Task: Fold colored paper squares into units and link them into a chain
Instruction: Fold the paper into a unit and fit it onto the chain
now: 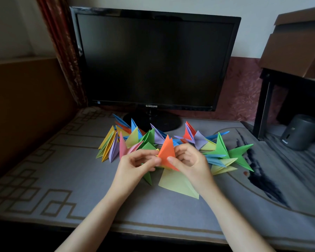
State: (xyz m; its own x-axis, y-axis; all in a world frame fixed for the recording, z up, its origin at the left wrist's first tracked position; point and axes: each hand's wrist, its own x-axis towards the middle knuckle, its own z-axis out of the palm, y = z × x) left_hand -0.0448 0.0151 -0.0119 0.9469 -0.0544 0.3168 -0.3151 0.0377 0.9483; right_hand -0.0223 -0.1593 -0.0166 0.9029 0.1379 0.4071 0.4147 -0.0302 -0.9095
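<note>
One orange unit (166,151), pinched by left hand (140,161) and right hand (190,160) before the monitor (153,60), could unfold if either grip slips.

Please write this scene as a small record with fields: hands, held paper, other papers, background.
left hand: pinches orange unit
right hand: pinches same unit, thumb in front
orange unit: tips up, above table
other units: many colours, in a row behind hands
yellow piece: folded, flat on table by right wrist
monitor: dark, behind the row
</note>
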